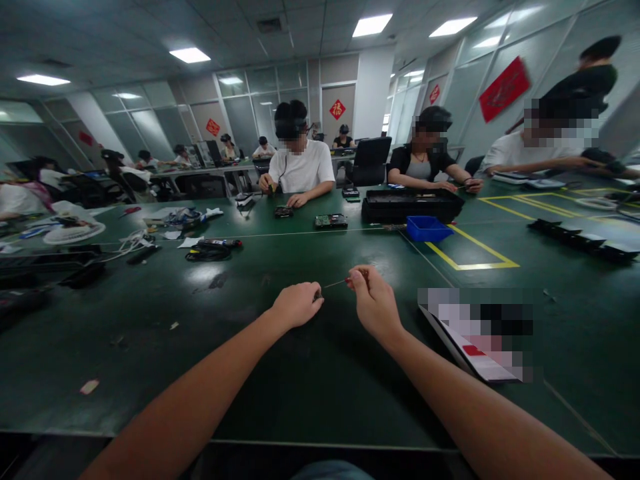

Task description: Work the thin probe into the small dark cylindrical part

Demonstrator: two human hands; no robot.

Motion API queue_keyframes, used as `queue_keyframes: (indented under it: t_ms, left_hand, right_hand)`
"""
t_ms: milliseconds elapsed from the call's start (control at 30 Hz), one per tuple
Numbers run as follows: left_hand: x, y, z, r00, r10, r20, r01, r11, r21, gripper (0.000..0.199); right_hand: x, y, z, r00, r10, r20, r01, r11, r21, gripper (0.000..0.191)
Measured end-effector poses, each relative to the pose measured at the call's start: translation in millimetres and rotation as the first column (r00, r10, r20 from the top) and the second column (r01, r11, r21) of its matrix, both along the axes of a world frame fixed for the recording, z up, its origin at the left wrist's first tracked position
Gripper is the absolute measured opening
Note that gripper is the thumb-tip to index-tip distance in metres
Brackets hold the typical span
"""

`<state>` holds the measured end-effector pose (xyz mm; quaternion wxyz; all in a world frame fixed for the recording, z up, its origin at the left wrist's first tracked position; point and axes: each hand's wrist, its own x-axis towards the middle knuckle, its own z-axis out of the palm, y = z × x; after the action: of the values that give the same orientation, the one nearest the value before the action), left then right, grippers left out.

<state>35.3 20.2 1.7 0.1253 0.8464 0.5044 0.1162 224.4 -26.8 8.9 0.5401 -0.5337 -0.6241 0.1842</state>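
My right hand (pixel 373 300) is closed around the handle of a thin screwdriver (pixel 335 283). A bit of red shows where its shaft leaves my fingers. The shaft points left, its tip close to my left hand (pixel 299 303). That hand is also closed, fingers curled at the thumb around a small dark piece (pixel 318 293), too small and covered to name. Both hands are over the green tabletop (pixel 310 373), near the middle of the view. Whether the tip touches the piece I cannot tell.
Right of my forearm lies a white box or booklet (pixel 450 340), partly blurred out. Further off are a blue bin (pixel 429 229), a long black tray (pixel 413 205), a green circuit board (pixel 330 221) and a coiled black cable (pixel 213 250). Several people sit across the table.
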Motion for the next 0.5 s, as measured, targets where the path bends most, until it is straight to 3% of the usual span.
queue_keyframes:
  t_ms: [167,267,400,500]
  left_hand:
    - [-34,18,11.5,0.941,0.102,0.322,-0.071,0.992,-0.107,0.016]
    - [-71,28,26.4,0.850,0.233,0.472,-0.159,0.968,-0.193,0.026]
    - [-136,26,46.7,0.627,0.433,0.648,-0.319,0.901,-0.294,0.028]
    - [-194,15,58.4,0.435,0.571,0.696,-0.480,0.801,-0.357,0.026]
  right_hand:
    - [1,1,-2.0,1.000,0.013,-0.002,-0.013,1.000,-0.016,0.027]
    - [1,1,-2.2,1.000,0.023,0.000,-0.023,0.999,-0.036,0.028]
    - [1,0,-0.9,0.999,0.035,0.011,-0.035,0.998,-0.053,0.027]
    - [0,0,-0.7,0.998,0.052,0.025,-0.050,0.996,-0.074,0.027]
